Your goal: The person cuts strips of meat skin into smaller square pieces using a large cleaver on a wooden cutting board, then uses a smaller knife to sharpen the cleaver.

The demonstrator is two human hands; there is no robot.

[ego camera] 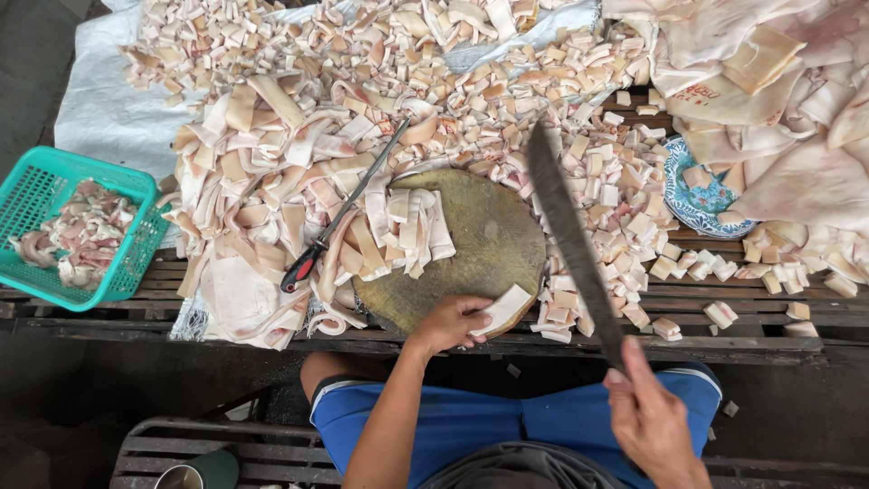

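Head view: your left hand (450, 323) pinches a pale pork-skin strip (503, 311) on the round wooden chopping block (489, 240); your right hand (650, 420) grips a long dark cleaver (570, 237) raised beside it.

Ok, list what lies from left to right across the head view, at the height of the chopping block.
Green basket holding scraps → sharpening steel with red-and-black handle → round wooden chopping block → long knife blade raised in the right hand → blue patterned bowl.
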